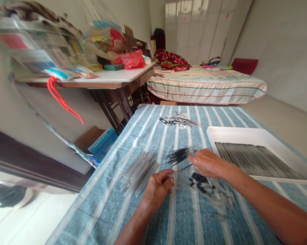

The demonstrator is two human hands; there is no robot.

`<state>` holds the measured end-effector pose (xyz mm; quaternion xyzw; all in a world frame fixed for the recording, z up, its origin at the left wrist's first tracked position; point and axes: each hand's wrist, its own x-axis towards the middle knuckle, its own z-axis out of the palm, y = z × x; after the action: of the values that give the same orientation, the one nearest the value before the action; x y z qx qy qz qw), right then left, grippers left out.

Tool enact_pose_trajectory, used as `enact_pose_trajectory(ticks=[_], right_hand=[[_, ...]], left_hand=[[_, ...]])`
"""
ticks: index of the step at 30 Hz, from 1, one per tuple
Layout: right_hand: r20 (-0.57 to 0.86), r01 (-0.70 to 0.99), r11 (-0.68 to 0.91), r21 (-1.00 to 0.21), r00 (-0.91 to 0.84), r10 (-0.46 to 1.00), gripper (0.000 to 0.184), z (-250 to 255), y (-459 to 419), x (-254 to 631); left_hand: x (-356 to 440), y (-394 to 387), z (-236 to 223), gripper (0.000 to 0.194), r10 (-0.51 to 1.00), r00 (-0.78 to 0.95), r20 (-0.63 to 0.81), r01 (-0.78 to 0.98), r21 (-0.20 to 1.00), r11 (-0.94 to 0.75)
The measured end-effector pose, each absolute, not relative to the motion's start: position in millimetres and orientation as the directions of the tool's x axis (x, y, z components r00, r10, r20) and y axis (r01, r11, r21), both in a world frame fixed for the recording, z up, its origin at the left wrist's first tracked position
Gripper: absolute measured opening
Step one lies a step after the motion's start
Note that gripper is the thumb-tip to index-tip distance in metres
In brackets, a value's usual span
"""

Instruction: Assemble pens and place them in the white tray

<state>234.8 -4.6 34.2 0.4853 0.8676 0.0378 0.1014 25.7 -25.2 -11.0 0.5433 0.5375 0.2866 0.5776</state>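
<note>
"Straight to the thin dark rod (186, 167): it is seen at the fingertips of the right hand (206, 163), just below the bundle of dark rods (177, 156), and it appears to be pinched there."

"And the left hand (157, 185)?"

"Held curled, thumb and fingers brought close; whether anything is gripped (a pale glint is caught at the tips) cannot be told."

"Where is trouble to be feared?"

"At the bundle first! Nothing visible ties it, so by one brush of the right knuckles it could be fanned out."

"And beneath that hand?"

"Black caps (200, 182) are strewn there, with clear pieces (222, 199) blurred beside them; by a dragged forearm both could be mixed."

"The other side?"

"Pale tubes (138, 172) are piled beside the left hand; if nudged, they could be rolled across the striped cloth (184, 214)."

"Farther out?"

"The white tray (235, 132) is lined with slim rods (258, 160); if its wall is bumped by the right arm, the rows could be skewed."
</note>
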Motion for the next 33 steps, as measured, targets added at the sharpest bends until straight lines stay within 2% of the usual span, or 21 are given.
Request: enact_pose_trajectory(ticks=[9, 26, 33], right_hand=[[-0.145, 0.822, 0.541, 0.176, -0.522, 0.84, 0.022, 42, -7, 222], [-0.118, 0.788, 0.575, 0.22, -0.563, 0.818, 0.02, 48, -12, 214], [-0.154, 0.794, 0.57, 0.211, -0.549, 0.822, 0.023, 52, -13, 215]], left_hand=[[26, -25, -14, 0.029, 0.908, 0.292, -0.301, 0.258, 0.939, 0.228], [26, -27, -9, 0.025, 0.896, 0.322, -0.304, 0.239, 0.942, 0.234], [23, -26, -5, 0.025, 0.882, 0.355, -0.311, 0.247, 0.941, 0.232]])
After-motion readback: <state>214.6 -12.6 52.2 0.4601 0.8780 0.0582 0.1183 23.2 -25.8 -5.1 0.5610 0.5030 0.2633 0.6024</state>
